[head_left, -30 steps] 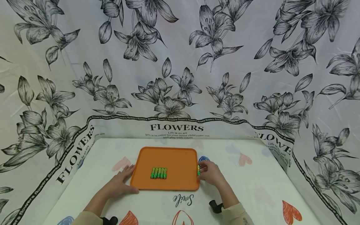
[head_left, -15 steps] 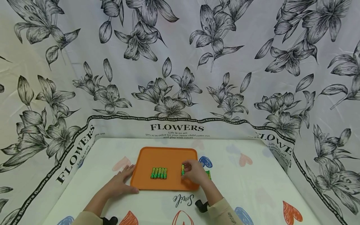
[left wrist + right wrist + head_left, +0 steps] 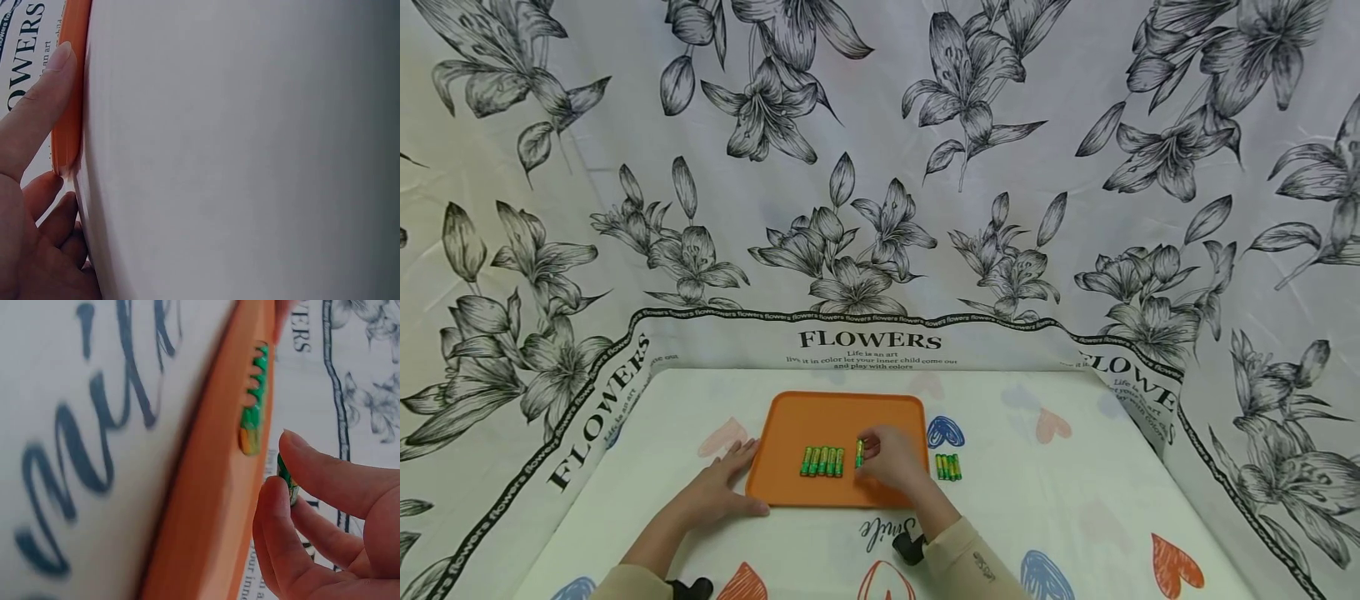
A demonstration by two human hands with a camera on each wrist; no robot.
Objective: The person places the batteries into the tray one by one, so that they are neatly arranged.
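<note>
A green-and-yellow battery (image 3: 860, 453) stands pinched between the thumb and fingers of my right hand (image 3: 891, 458), over the orange tray (image 3: 805, 412). Just left of it, a side-by-side row of several matching batteries (image 3: 822, 462) lies on the tray. The right wrist view shows the pinched battery (image 3: 287, 481) partly hidden by fingertips, apart from the row. My left hand (image 3: 718, 487) rests against the tray's left side, thumb at the near left corner. In the left wrist view, its thumb (image 3: 47, 94) lies along the tray's edge, with the other fingers loosely bent around the corner.
Several more green-and-yellow batteries (image 3: 948, 467) lie together on the white tablecloth (image 3: 1075, 500), right of the tray. The cloth carries printed hearts and lettering. A flower-printed curtain (image 3: 865, 250) stands behind and along both sides of the table.
My right hand has carried a battery leftward from the tray's right edge to beside the row. The batteries right of the tray have come into view. My left hand has stayed put.
</note>
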